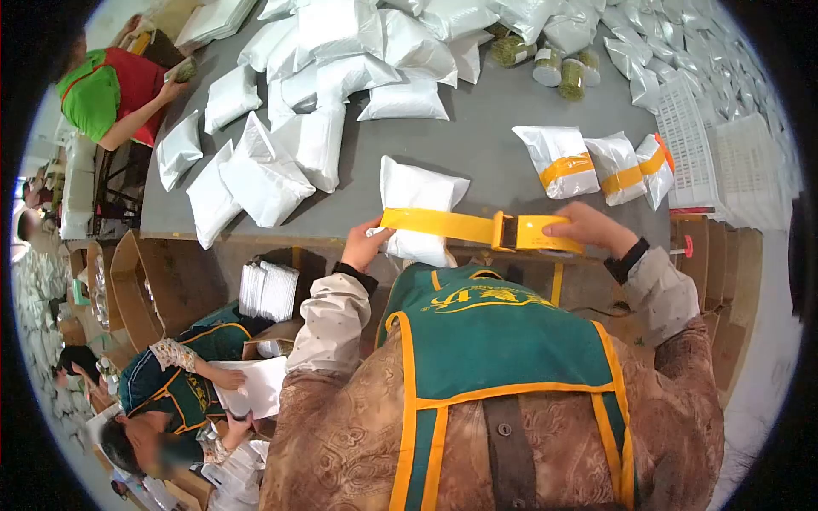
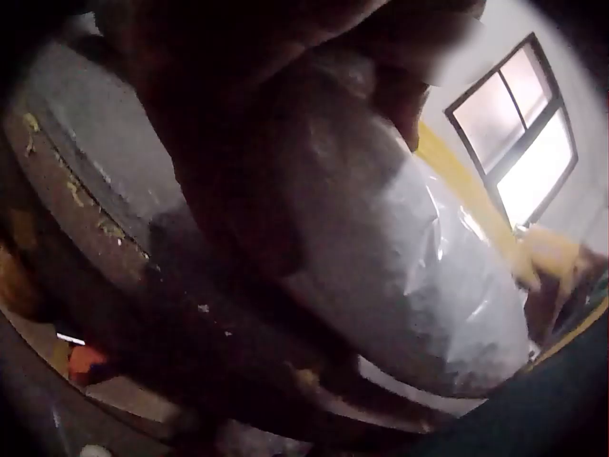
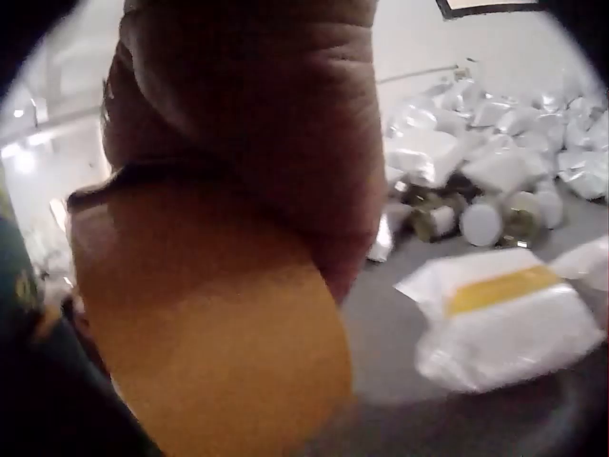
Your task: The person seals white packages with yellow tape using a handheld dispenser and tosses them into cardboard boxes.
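Observation:
A white plastic mailer bag [image 1: 417,185] lies at the table's near edge. My left hand [image 1: 365,245] grips its left side, with fingertips at the end of a yellow tape strip [image 1: 439,223]. That strip runs taut across the bag to a yellow tape dispenser [image 1: 532,232], which my right hand [image 1: 594,228] holds. From the left wrist, the bag [image 2: 438,276] looks plump and shiny under the dark, shadowed hand. In the right wrist view the tape roll [image 3: 219,324] fills the space below the right hand [image 3: 257,105].
Taped white bags [image 1: 567,162] sit to the right, beside white plastic crates [image 1: 741,162]. More bags [image 1: 264,170] are piled left and behind, near several jars [image 1: 572,79]. A person [image 1: 183,375] works at lower left; another [image 1: 111,98] stands upper left.

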`<state>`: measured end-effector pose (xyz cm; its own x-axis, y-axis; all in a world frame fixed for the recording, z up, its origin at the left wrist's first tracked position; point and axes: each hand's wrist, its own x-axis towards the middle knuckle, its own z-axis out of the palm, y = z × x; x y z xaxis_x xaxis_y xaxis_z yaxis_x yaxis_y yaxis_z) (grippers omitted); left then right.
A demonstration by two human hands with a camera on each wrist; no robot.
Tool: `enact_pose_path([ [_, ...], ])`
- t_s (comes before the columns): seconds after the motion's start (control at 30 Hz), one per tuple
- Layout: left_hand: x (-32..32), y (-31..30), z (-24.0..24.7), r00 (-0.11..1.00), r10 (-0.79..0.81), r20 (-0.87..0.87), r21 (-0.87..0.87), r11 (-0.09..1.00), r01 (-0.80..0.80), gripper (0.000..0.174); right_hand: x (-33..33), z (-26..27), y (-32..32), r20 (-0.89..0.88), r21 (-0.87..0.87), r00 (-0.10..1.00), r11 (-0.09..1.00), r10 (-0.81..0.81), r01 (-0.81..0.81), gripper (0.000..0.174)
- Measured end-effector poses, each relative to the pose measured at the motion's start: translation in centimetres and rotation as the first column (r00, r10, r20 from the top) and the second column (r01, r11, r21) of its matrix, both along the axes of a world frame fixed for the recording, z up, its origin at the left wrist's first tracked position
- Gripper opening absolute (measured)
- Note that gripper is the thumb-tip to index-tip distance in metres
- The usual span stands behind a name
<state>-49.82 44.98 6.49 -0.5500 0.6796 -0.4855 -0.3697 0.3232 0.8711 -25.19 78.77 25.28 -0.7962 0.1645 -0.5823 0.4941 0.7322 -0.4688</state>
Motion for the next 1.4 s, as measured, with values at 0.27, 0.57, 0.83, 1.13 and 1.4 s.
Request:
enact_pose_path([
  [0.27,0.8,1.0,-0.3,0.923,0.045,0.381,-0.015,0.999,-0.042,0.043,-2.9,-6.9,-8.1,0.0,0.2,1.0,0.979,-0.029,0.028,0.054],
  [0.57,3.2,0.6,-1.0,0.681,-0.068,0.729,0.222,0.965,-0.14,0.049,-0.2,-8.1,-8.3,-0.116,0.205,0.962,0.942,-0.246,0.266,0.044],
  [0.83,3.0,1.5,0.7,0.583,-0.126,0.803,0.319,0.917,-0.24,0.052,-1.4,-2.6,-7.5,-0.121,-0.947,0.401,0.226,-0.908,0.227,0.036],
  [1.13,2.0,8.4,1.9,0.845,-0.054,0.532,0.261,0.96,-0.103,0.044,3.3,-5.8,0.8,-0.13,-0.94,-0.086,0.095,-0.988,0.326,0.038],
  [1.4,-4.2,5.4,5.0,0.343,0.059,-0.937,-0.15,0.821,-0.551,0.113,4.4,-1.4,1.2,-0.291,-0.906,-0.052,0.258,-0.955,0.336,0.032],
])
